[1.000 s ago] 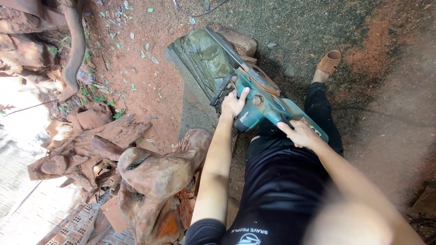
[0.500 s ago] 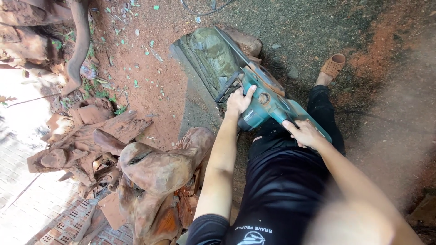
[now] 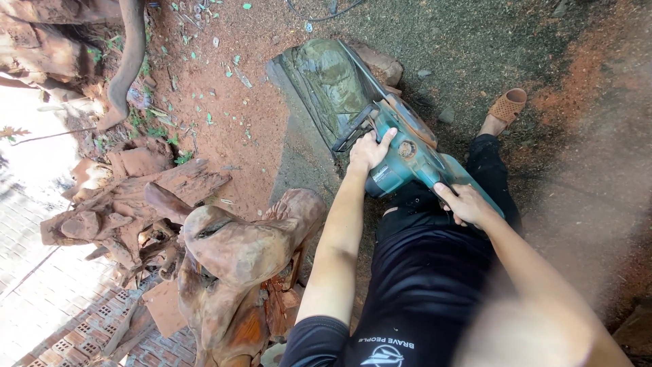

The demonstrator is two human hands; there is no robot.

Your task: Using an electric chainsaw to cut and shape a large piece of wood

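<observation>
While the left hand (image 3: pixel 369 151) is wrapped around the black front handle of the teal chainsaw (image 3: pixel 407 158), the right hand (image 3: pixel 467 204) is closed on the rear grip nearer the body, so both hands have full hold of the tool. The saw sits between the two hands and its bar runs forward from the left hand into the greenish wood block (image 3: pixel 326 85), which lies on the red dirt just ahead of the knuckles. A carved reddish wooden figure (image 3: pixel 234 261) stands off to the left of the left forearm, well apart from the cut. The person's sandalled foot (image 3: pixel 504 109) is planted beyond the right hand. To work this cut well, the person would judge it best to keep both wrists firm, the bar aligned with the kerf, and the foot clear of the saw's line
</observation>
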